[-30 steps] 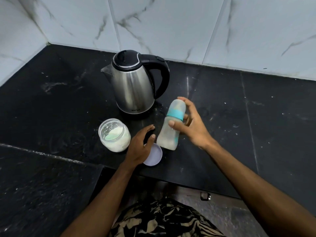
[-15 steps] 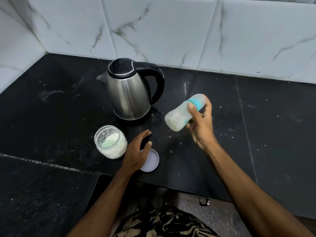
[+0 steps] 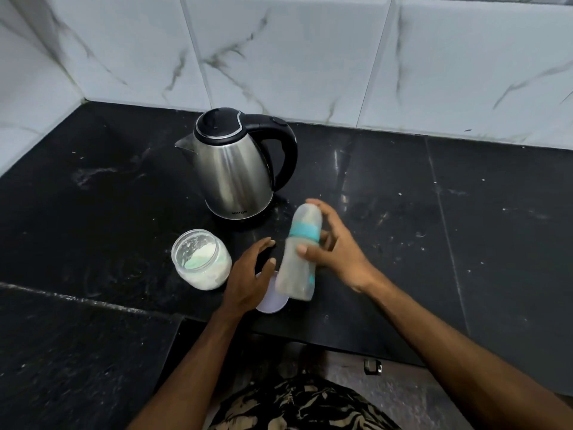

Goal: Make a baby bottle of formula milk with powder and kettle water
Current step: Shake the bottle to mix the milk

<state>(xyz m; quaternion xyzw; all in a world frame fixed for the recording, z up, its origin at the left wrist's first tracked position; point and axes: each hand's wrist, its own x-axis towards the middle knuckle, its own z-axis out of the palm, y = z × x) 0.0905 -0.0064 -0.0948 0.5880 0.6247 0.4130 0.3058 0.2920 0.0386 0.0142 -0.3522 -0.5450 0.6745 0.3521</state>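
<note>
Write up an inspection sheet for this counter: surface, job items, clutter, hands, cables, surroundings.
Surface: black stone counter, pale specks and smears.
Job's things: steel kettle upright, lid closed; open powder jar, partly filled; white jar lid flat by it; capped baby bottle, cloudy inside, slightly tilted.
Clutter: nothing seen.
Hands: right hand grips the bottle; left hand open, over the lid.
Cables: nothing seen.
Surroundings: white marbled wall tiles; patterned clothing below.

Even light, perhaps motion-blurred bottle (image 3: 299,256)
</note>
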